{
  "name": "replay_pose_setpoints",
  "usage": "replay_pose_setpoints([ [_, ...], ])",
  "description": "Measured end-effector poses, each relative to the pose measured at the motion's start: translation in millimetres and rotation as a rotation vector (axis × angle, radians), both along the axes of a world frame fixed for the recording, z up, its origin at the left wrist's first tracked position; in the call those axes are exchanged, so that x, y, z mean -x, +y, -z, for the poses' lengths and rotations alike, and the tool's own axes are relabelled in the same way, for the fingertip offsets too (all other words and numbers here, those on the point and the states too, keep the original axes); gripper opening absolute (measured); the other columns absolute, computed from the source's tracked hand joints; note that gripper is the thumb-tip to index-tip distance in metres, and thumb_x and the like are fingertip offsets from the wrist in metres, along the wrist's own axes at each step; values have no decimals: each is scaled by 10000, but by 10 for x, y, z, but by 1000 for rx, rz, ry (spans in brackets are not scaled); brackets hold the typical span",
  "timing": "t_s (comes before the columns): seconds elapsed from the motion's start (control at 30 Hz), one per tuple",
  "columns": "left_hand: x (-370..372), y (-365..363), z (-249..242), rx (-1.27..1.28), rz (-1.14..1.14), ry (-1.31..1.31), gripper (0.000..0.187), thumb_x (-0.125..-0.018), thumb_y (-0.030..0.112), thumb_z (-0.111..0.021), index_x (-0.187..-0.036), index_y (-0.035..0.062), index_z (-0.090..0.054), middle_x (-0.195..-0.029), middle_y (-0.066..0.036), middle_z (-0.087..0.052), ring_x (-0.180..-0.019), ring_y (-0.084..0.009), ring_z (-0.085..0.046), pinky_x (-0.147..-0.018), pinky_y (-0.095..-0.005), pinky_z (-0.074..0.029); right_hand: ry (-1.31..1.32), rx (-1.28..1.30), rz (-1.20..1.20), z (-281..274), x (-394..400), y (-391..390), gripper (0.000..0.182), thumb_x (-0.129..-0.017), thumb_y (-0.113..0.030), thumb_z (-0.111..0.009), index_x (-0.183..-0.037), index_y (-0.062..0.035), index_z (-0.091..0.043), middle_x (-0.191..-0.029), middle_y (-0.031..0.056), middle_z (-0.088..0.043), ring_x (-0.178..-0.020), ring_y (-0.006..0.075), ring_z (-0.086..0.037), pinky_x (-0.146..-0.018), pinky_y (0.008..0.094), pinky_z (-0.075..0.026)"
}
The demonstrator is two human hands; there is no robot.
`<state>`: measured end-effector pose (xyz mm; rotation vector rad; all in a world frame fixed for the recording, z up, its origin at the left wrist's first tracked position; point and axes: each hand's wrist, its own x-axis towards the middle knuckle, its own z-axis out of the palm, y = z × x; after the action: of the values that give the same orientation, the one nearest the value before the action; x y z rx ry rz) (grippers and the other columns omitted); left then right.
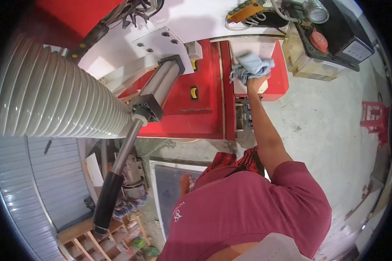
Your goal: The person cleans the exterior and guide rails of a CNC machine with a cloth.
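My right hand (258, 83) reaches out over a red-and-white open box (281, 77) on the side of a red machine. It is closed on a crumpled grey-blue cloth (253, 65), which is bunched up and partly blurred. The cloth hides most of the fingers. Down by my waist is my left hand (186, 183), partly covered by my maroon shirt. Its fingers look curled, with something small and whitish beside them that I cannot make out. A framed grey-blue panel (166, 195) lies behind that hand.
A thick ribbed hose (61, 93) and a cylinder (161, 82) with a black-ended lever (107, 202) cross the left side. The red machine top (200, 117) lies ahead. A clear-sided tank (309, 58) stands at upper right, a red stool (374, 119) far right, wooden compartments (91, 243) lower left.
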<state>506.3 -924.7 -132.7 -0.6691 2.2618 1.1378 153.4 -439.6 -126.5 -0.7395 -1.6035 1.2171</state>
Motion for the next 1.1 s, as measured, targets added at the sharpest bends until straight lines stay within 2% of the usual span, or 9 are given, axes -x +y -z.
replay_pose_setpoints([
  [0.13, -305, -390, 63, 307, 564, 49, 276, -843, 324, -514, -933, 66, -545, -832, -65, -584, -680, -178, -597, -564, -288, -471, -661, 470, -223, 180, -23, -223, 490, -710, -129, -494, -1184, -10, -456, -1150, 234, -477, -1033, 437, -438, -925, 403, -359],
  [0.23, -382, -519, 0, 324, 627, 11, 282, -847, 329, -507, -931, 63, -544, -835, -62, -583, -686, -174, -598, -561, -277, -467, -217, 241, -225, -25, 187, -538, 626, -667, -69, -474, -1241, 128, -322, -1117, 347, -419, -1078, 432, -389, -985, 420, -276],
  [0.33, -228, -553, -143, 215, 358, -100, 288, -851, 333, -499, -929, 59, -543, -837, -59, -583, -691, -170, -599, -558, -265, -464, 75, -37, -141, -1053, 86, -882, 589, -633, 36, -533, -1201, 52, -378, -1194, 302, -314, -1099, 465, -337, -985, 431, -264],
  [0.47, 299, -180, -533, -84, -453, -244, 297, -857, 338, -490, -926, 54, -541, -841, -55, -581, -699, -164, -601, -554, -250, -459, -64, -296, -314, -769, 64, -753, 510, -616, 21, -602, -1108, -35, -481, -1189, 279, -359, -1120, 428, -369, -939, 417, -337],
  [0.57, 492, -201, -571, -151, -262, -125, 446, -851, 393, -521, -1166, 80, -489, -972, -79, -573, -782, -191, -604, -676, -323, -479, -326, -342, -396, -332, -209, -455, 483, -611, 81, -496, -1079, -34, -533, -1209, 279, -386, -1126, 418, -402, -941, 417, -360],
  [0.77, 72, -65, -662, -118, -277, -213, 217, -853, 232, -494, -943, 47, -566, -883, -71, -598, -725, -159, -602, -584, -254, -466, -563, -426, 180, 219, -584, 737, 400, -698, -58, -551, -1097, -81, -544, -1221, 221, -399, -1114, 385, -404, -924, 426, -355],
  [0.8, -178, -270, -449, -123, -277, -221, 217, -853, 232, -494, -943, 47, -566, -883, -71, -598, -725, -159, -602, -584, -254, -466, -798, -505, 114, 560, -508, 863, 365, -710, -94, -550, -1074, -104, -562, -1223, 189, -412, -1121, 376, -401, -908, 436, -366],
  [0.87, -606, -607, -87, 577, 985, 128, 196, -836, 196, -501, -932, 40, -569, -862, -79, -603, -748, -201, -606, -560, -283, -478, -1162, -611, 2, 623, -422, 708, 284, -746, -196, -539, -1021, -160, -596, -1221, 89, -455, -1119, 365, -415, -863, 467, -390],
  [1.1, -762, -480, -76, 315, 661, 107, 191, -832, 183, -496, -941, 42, -567, -853, -82, -602, -762, -226, -605, -556, -300, -483, -696, -936, -934, 459, -511, -497, 277, -692, -30, -538, -945, -107, -620, -1030, 124, -543, -1008, 289, -508, -771, 424, -452],
])
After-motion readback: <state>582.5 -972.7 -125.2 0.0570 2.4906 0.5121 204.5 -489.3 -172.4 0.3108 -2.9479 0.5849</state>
